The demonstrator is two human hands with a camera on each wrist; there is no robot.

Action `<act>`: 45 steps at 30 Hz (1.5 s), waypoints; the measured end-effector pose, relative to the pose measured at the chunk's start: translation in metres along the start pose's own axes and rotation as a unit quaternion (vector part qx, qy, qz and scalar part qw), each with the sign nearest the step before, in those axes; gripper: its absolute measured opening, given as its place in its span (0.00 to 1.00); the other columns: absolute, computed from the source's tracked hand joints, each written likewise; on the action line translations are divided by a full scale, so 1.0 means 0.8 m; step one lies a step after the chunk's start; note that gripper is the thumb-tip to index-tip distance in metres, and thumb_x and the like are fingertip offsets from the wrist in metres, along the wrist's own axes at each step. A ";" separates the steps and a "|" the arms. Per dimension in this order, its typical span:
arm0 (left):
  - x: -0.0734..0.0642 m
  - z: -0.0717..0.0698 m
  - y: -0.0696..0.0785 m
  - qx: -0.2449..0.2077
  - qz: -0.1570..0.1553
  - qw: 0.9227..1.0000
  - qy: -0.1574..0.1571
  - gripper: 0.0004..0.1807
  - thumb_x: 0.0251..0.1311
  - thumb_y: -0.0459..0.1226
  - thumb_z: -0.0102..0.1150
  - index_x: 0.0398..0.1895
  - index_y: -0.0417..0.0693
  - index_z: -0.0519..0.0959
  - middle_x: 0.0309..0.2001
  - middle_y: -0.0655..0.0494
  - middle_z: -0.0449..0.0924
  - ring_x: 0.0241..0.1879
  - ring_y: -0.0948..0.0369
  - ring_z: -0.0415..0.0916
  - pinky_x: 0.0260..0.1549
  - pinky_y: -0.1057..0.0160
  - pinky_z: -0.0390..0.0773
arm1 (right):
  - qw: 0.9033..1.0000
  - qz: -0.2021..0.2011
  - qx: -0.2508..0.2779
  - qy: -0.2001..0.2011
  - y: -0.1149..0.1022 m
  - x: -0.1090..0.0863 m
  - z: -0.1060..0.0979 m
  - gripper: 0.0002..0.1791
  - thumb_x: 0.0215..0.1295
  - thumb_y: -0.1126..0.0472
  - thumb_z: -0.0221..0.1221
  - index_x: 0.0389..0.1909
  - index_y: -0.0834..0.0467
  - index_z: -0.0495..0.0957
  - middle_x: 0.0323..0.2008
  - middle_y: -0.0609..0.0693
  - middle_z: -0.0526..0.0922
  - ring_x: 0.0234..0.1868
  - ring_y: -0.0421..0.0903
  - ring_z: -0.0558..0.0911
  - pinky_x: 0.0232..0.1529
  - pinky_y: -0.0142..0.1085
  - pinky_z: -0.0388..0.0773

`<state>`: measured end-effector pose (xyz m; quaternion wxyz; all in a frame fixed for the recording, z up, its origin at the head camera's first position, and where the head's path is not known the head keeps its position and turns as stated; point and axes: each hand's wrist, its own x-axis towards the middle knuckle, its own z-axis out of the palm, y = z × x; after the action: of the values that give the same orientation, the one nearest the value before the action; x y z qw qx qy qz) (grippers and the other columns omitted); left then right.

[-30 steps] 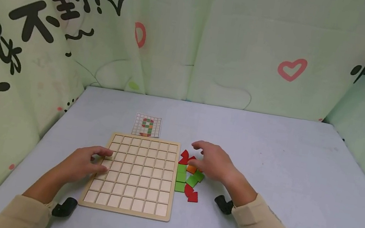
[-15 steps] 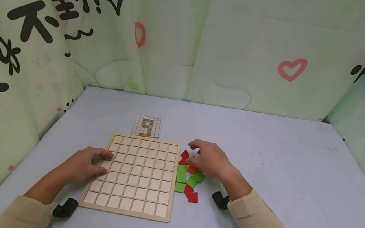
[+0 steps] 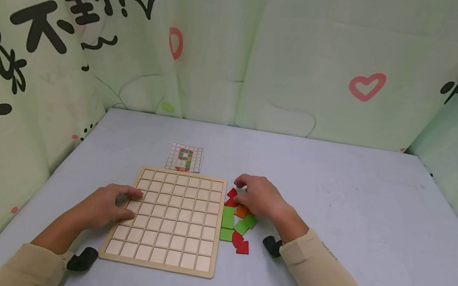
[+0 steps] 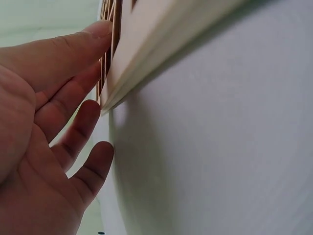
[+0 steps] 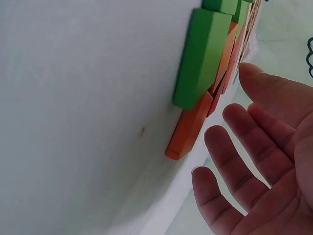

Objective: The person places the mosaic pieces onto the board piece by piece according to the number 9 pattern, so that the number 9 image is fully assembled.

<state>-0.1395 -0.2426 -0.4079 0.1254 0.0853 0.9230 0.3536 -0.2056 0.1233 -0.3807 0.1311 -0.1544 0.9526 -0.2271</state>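
Note:
A square wooden grid board [image 3: 173, 226] lies on the table. My left hand [image 3: 104, 206] rests at its left edge, thumb and fingers spread and relaxed, with the thumb touching the board's surface in the left wrist view. Over the pile of coloured tiles right of the board hovers my right hand [image 3: 261, 197], fingers loosely bent, nothing held. Under and beside it lie red tiles [image 3: 232, 193], an orange tile [image 3: 241, 211] and several green tiles [image 3: 228, 218]. Two more red tiles [image 3: 242, 247] are nearer the front. The right wrist view shows a green tile [image 5: 198, 63] and an orange tile [image 5: 188, 127] beside the fingers.
Behind the board lies a small card [image 3: 173, 156] printed with a grid and a coloured figure like a 9. A pale printed curtain [image 3: 302, 74] stands along the table's back and sides. Black wrist-worn cameras [image 3: 82, 260] are on both wrists.
My right hand has shifted slightly left, toward the board, over the upper red tiles. My left hand, the board and the tiles look the same.

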 end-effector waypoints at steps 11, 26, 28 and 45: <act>-0.001 -0.003 -0.003 0.008 -0.004 1.000 -0.006 0.26 0.58 0.38 0.71 0.60 0.44 0.79 0.64 0.41 0.73 0.69 0.37 0.59 0.62 0.36 0.62 | 1.000 -0.001 -0.030 -0.003 -0.002 0.011 0.005 0.20 0.68 0.61 0.62 0.59 0.60 0.77 0.54 0.55 0.81 0.47 0.51 0.76 0.49 0.42 0.79; 0.000 -0.002 0.002 0.012 -0.004 1.000 -0.004 0.25 0.59 0.37 0.70 0.59 0.41 0.79 0.63 0.40 0.74 0.68 0.37 0.60 0.62 0.36 0.62 | 0.999 -0.016 -0.046 -0.006 -0.003 0.017 0.005 0.18 0.68 0.63 0.61 0.58 0.58 0.79 0.50 0.53 0.82 0.46 0.50 0.76 0.49 0.42 0.78; -0.001 -0.003 0.003 0.011 -0.005 1.000 -0.005 0.25 0.59 0.37 0.70 0.60 0.41 0.79 0.63 0.40 0.74 0.68 0.37 0.60 0.62 0.36 0.62 | 0.999 -0.018 -0.043 -0.006 -0.002 0.017 0.005 0.18 0.68 0.63 0.61 0.58 0.58 0.79 0.51 0.53 0.82 0.47 0.50 0.76 0.49 0.42 0.78; 0.002 -0.001 0.001 0.011 -0.019 1.000 -0.007 0.25 0.58 0.36 0.70 0.60 0.43 0.79 0.63 0.43 0.75 0.69 0.38 0.59 0.63 0.38 0.63 | 0.999 -0.012 -0.027 -0.014 -0.004 0.015 0.005 0.17 0.68 0.65 0.61 0.57 0.59 0.79 0.51 0.54 0.81 0.48 0.51 0.76 0.48 0.40 0.79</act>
<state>-0.1410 -0.2420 -0.4073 0.1378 0.0719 0.9275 0.3401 -0.2150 0.1150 -0.3849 0.1373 -0.1722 0.9546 -0.2006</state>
